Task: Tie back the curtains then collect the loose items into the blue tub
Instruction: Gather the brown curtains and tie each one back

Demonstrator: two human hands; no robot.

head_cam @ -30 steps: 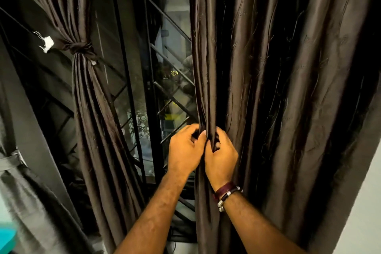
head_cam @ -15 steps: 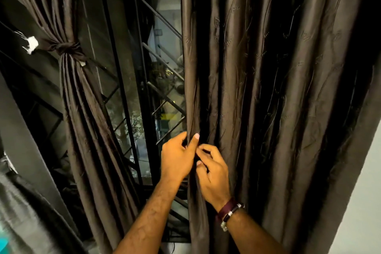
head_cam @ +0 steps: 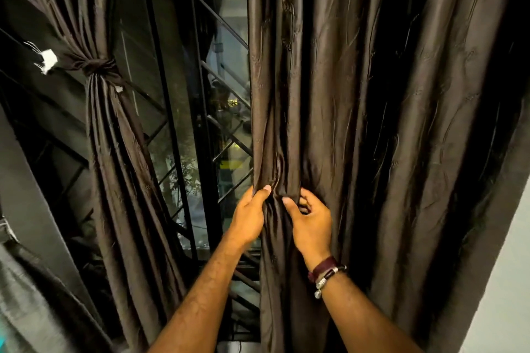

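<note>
1. At the far left the tied curtain (head_cam: 114, 129) hangs gathered, cinched by a knotted band (head_cam: 96, 66) of the same dark cloth, with a frayed white tag (head_cam: 47, 58) just beside the knot. It shows how this fabric behaves: it bunches into a narrow rope of pleats and holds there once bound.

2. Between the two panels the window grille (head_cam: 212, 135) stands exposed, black bars over glass.

3. The left hand (head_cam: 249, 216) grips the inner edge of the loose curtain (head_cam: 387, 123); its thumb presses over a fold and the fingers curl behind the hem, clamped on cloth.

4. The right hand (head_cam: 311, 223), a bracelet (head_cam: 327, 272) at its wrist, pinches the next pleats just beside the left, fingers curled into the fabric. A small pucker forms above the two hands.

5. The loose curtain spreads wide to the right, up to the pale wall (head_cam: 504, 281). It looks soft, thin and glossy, so probably slippery and light by the handful but heavier as a whole drape. I judge the best hold is at about this height, raking pleats in from the right so the bundle does not slide out.

6. The blue tub cannot be made out with certainty; only a teal sliver (head_cam: 2, 337) shows at the bottom left corner.
</note>
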